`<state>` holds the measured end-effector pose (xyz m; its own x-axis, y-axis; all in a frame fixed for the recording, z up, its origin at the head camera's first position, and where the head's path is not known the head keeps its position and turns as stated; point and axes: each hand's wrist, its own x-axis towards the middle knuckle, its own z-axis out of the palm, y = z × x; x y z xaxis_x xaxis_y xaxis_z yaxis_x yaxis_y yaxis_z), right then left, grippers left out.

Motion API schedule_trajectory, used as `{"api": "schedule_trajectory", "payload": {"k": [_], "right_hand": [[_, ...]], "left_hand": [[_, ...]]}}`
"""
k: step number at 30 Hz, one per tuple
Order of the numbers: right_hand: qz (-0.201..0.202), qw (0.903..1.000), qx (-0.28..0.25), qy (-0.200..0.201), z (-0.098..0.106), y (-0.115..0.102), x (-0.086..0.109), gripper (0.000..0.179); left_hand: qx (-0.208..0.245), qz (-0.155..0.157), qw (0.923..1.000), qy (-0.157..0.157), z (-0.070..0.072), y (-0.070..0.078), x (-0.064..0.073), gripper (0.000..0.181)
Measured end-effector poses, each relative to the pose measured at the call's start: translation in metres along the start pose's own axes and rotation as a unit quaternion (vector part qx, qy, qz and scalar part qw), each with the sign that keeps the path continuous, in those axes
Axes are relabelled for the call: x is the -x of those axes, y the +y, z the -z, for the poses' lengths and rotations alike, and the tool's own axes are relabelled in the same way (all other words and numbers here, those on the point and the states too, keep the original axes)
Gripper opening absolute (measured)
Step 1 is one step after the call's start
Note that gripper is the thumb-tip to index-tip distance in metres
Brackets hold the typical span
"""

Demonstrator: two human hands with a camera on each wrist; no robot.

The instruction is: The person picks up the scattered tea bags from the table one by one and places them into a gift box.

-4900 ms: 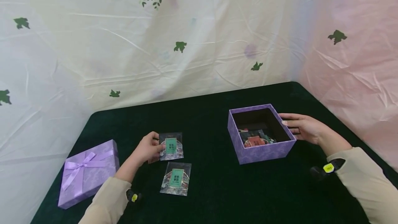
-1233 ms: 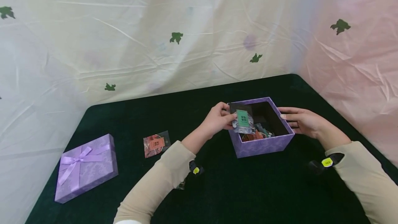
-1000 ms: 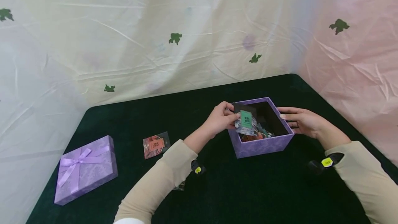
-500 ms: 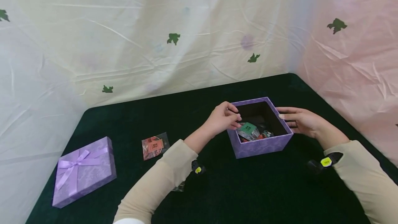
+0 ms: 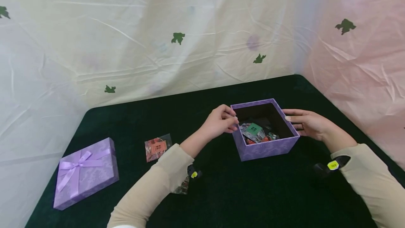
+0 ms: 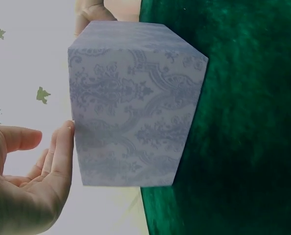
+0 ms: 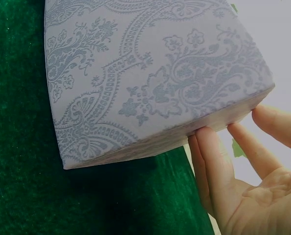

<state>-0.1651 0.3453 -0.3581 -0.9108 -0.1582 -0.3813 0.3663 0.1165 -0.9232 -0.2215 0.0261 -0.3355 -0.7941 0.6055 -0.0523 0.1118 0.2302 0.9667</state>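
Note:
In the head view an open purple box (image 5: 265, 151) stands right of the table's middle. Inside it a flat clear packet with a green label (image 5: 254, 128) lies tilted over other packets with red and dark prints. My left hand (image 5: 219, 120) is at the box's left rim and holds nothing; its thumb and fingers stand apart in the left wrist view, fingertips right at the box's edge. My right hand (image 5: 311, 124) rests its extended fingers against the right side of the box, as the right wrist view also shows with its fingertips (image 7: 211, 139) on the patterned wall.
A purple lid (image 5: 87, 171) with a ribbon bow lies at the left. A packet with a red label (image 5: 157, 148) lies on the dark green tablecloth (image 5: 240, 192). Another packet (image 5: 181, 187) is partly hidden under the left forearm. Printed cloth (image 5: 202, 62) hangs behind the table.
My left hand carried the green-labelled packet from the table into the box and let go, then drew back left to the rim. A red-labelled packet shows where it was. My right hand stayed at the box.

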Motion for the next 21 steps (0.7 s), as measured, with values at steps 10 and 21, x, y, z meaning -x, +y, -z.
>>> {"api": "schedule_trajectory", "payload": {"k": [10, 21], "right_hand": [[-0.001, 1.0000, 0.000, 0.000, 0.000, 0.000, 0.000, 0.022], [-0.005, 1.0000, -0.007, 0.002, -0.001, -0.002, 0.002, 0.022]], "left_hand": [[-0.048, 0.012, 0.9986, -0.020, 0.024, -0.002, 0.014, 0.017], [-0.087, 0.015, 0.9956, -0.029, 0.050, -0.012, 0.044, 0.018]]}}
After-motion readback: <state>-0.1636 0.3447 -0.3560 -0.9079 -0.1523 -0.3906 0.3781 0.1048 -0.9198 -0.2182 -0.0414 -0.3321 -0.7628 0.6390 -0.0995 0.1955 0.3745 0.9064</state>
